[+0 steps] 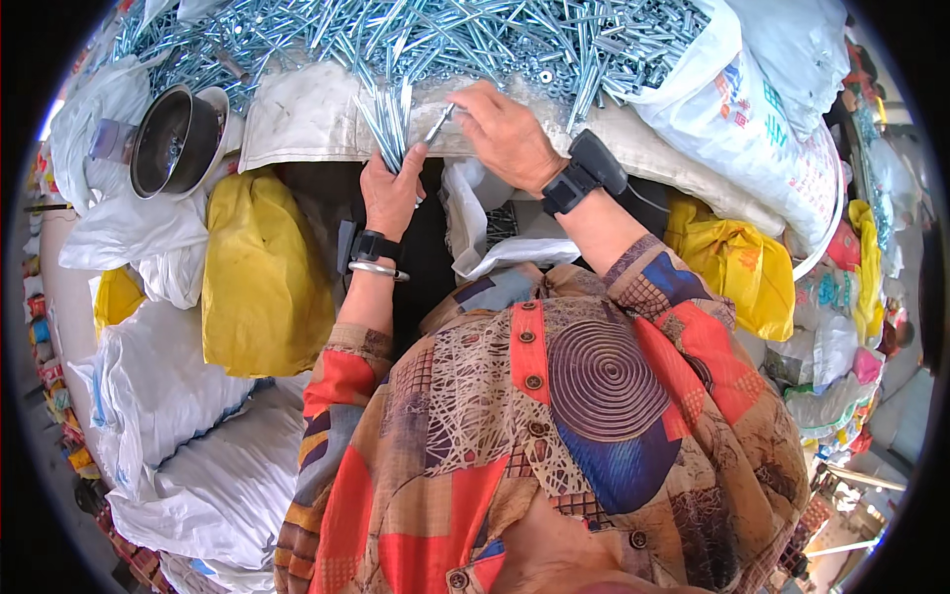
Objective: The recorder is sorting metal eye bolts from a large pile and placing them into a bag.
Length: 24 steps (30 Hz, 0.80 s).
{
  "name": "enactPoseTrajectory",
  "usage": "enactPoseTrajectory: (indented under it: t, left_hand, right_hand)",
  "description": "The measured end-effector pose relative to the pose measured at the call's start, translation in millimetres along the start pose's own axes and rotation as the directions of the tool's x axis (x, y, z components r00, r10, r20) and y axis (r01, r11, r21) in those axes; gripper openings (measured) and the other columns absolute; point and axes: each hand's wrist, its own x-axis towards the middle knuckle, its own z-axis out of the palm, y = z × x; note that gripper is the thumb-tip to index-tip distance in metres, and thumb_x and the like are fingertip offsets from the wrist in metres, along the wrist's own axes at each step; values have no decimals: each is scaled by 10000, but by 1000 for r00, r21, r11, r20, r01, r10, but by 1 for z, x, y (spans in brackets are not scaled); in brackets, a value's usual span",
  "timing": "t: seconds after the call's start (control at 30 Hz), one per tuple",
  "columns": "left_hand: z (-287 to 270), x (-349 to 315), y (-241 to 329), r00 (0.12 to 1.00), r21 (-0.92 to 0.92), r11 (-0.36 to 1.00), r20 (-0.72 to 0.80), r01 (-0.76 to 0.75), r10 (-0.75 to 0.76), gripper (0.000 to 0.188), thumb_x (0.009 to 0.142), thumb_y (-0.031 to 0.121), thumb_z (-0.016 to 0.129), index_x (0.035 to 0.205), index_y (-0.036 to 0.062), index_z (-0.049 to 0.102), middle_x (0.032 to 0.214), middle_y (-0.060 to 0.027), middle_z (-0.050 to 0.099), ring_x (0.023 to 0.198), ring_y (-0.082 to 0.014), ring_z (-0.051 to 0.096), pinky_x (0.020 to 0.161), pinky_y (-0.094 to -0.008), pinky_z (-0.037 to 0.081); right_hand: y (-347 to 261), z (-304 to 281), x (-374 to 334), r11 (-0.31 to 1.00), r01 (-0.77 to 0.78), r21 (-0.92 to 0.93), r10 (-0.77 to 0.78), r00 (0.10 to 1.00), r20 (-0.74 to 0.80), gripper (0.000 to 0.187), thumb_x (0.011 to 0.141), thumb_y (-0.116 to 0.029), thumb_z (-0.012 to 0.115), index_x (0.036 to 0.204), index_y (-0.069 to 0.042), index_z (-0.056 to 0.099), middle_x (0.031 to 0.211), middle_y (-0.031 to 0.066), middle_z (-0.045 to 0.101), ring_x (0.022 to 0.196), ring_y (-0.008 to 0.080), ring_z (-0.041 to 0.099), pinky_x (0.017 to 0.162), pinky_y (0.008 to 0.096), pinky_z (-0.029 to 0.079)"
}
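Observation:
A big heap of long silver bolts [416,35] fills the top of the view, lying on a dirty white cloth [307,114]. My left hand [391,188] grips a bundle of several bolts [388,121] that stick up from the fist. My right hand [505,129] pinches a single bolt [440,123] just to the right of the bundle, at the heap's near edge. Both wrists carry black bands; the left one also has a metal bangle.
A metal bowl [173,144] stands at the upper left on white sacks. A yellow bag [262,277] lies left of my arm, another yellow bag [737,262] at the right. A printed white sack [762,129] lies at the upper right. White sacks [198,436] fill the lower left.

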Motion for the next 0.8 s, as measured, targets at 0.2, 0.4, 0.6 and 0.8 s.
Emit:
enactPoseTrajectory:
  t: [0.2, 0.4, 0.6, 0.8]
  left_hand:
    - [-1, -1, 8, 1000, -111, 994, -6, 9, -10, 354, 936, 323, 688, 894, -14, 586, 702, -47, 611, 504, -84, 537, 450, -242, 440]
    - [-2, 0, 4, 1000, -159, 987, -2, 24, -25, 345, 931, 317, 697, 915, -10, 590, 709, -37, 612, 505, -75, 533, 447, -236, 437]
    - [-2, 2, -5, 1000, -149, 989, 17, -2, 5, 310, 932, 290, 700, 923, -4, 603, 712, -28, 610, 506, -64, 525, 448, -229, 433]
    - [0, 2, 2, 1000, -110, 994, 13, 19, -17, 313, 930, 287, 701, 917, -10, 605, 706, -29, 611, 498, -66, 527, 444, -231, 420]
  right_hand:
    - [92, -27, -7, 952, -108, -288, 92, 993, -70, 180, 839, -36, 591, 1009, -75, 632, 896, 111, 615, 851, 304, 634, 775, 385, 523]
    - [109, -28, -9, 830, -42, -556, 146, 979, 143, 113, 786, 8, 582, 868, -39, 643, 901, 145, 599, 889, 339, 615, 771, 433, 502]
    - [104, -28, -6, 867, -7, -499, 115, 976, 186, 73, 763, 4, 580, 819, -24, 617, 904, 146, 596, 897, 347, 596, 782, 452, 489]
    - [100, -29, 3, 918, 13, -396, 70, 978, 196, 60, 740, -11, 605, 793, -36, 614, 832, 130, 615, 869, 354, 589, 782, 468, 479]
